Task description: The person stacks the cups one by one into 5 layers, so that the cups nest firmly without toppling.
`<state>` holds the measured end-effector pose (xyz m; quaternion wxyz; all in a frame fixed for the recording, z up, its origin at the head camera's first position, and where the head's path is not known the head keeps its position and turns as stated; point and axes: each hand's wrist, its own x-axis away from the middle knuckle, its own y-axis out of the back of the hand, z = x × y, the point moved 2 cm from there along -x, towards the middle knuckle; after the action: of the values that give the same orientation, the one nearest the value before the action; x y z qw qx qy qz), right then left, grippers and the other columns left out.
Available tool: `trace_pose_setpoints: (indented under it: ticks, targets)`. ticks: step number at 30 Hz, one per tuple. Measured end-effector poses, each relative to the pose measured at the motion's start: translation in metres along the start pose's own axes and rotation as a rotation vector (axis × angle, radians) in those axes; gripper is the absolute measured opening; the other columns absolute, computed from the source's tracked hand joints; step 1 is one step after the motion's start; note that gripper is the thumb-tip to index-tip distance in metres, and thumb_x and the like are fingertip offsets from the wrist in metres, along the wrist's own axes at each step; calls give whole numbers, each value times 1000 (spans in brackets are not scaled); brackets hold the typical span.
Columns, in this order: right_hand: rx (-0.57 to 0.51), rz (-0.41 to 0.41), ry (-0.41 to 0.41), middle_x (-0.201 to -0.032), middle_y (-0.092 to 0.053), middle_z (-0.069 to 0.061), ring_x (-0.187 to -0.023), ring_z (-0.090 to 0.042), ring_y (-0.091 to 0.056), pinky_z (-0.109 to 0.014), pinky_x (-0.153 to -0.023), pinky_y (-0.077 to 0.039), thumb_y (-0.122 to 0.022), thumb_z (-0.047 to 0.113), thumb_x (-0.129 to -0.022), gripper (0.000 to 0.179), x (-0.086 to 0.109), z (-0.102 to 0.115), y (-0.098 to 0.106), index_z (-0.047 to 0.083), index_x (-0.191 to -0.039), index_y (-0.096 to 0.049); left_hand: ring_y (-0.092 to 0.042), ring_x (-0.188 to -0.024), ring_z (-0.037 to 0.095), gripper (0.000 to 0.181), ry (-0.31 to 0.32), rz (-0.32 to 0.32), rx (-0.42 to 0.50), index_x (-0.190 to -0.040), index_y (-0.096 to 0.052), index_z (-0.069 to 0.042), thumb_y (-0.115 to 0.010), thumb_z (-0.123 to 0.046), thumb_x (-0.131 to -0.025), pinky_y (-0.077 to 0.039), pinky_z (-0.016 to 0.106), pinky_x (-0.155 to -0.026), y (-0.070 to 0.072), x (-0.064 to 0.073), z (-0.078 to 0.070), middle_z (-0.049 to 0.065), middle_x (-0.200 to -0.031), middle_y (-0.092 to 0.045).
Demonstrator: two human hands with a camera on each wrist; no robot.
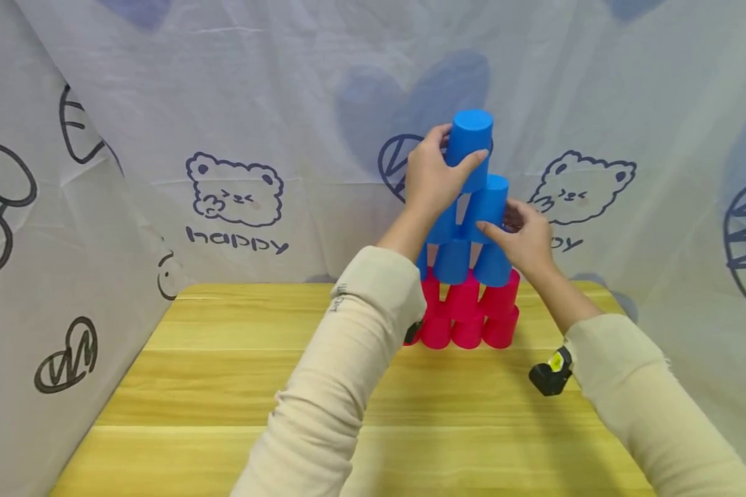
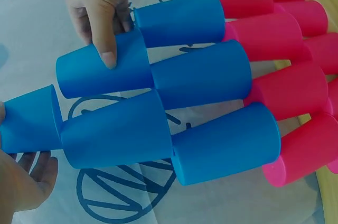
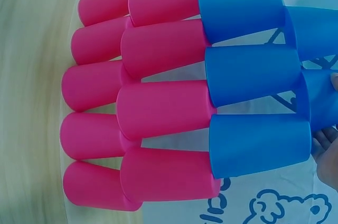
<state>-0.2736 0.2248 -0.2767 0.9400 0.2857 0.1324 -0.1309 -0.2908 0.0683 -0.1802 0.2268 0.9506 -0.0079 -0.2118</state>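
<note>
My left hand [image 1: 434, 172] grips an upside-down blue cup [image 1: 470, 141] at the peak of a stacked tower, thumb across its near side. In the left wrist view, the rim of this top cup [image 2: 31, 121] stands right at the bases of the two blue cups under it. My right hand [image 1: 527, 238] holds the right-hand cup [image 1: 490, 207] of that pair, thumb in front and fingers at its far side. Lower down comes a row of three blue cups [image 3: 253, 73]. Two rows of pink cups [image 3: 163, 108] form the bottom of the tower.
The tower stands toward the back of a wooden table [image 1: 255, 386]. A pale printed cloth [image 1: 311, 103] hangs close behind it and along the sides. Black wrist devices [image 1: 552, 373] sit at the sleeve cuffs, near the lower cups on the left side.
</note>
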Motion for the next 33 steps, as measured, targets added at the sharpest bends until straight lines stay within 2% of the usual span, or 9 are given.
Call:
trace_pose_setpoints:
  ticks: [6,14,27,33]
  targets:
    - [-6,5,0,-133,-51,-20,-122,-37,-49,-48,-105,-39,-64,36,-86,67,0,1,0,5,-140,-39,-51,-125,21,64,39,-11,3,-141,-37,-14,-61,-39,-87,-43,35,-103,-3,-1,-1,3,-139,-49]
    - [-15,9,-8,-133,-51,-20,-123,-36,-49,-47,-105,-39,-63,37,-86,67,1,-1,0,5,-140,-39,-52,-124,20,63,26,-21,-19,-141,-37,-13,-61,-36,-87,-43,34,-103,-7,0,0,4,-138,-50]
    - [-12,8,-6,-134,-50,-20,-122,-37,-49,-49,-104,-39,-63,39,-85,69,2,-1,1,6,-140,-38,-45,-131,22,67,-23,47,-1,-145,-29,-10,-62,-20,-87,-38,33,-107,-7,1,5,7,-144,-44]
    - [-4,19,-12,-134,-50,-20,-123,-37,-49,-49,-105,-39,-63,39,-85,70,2,0,2,5,-140,-37,-43,-132,23,68,6,49,-2,-145,-28,-11,-62,-21,-87,-37,34,-107,-7,4,4,7,-145,-42]
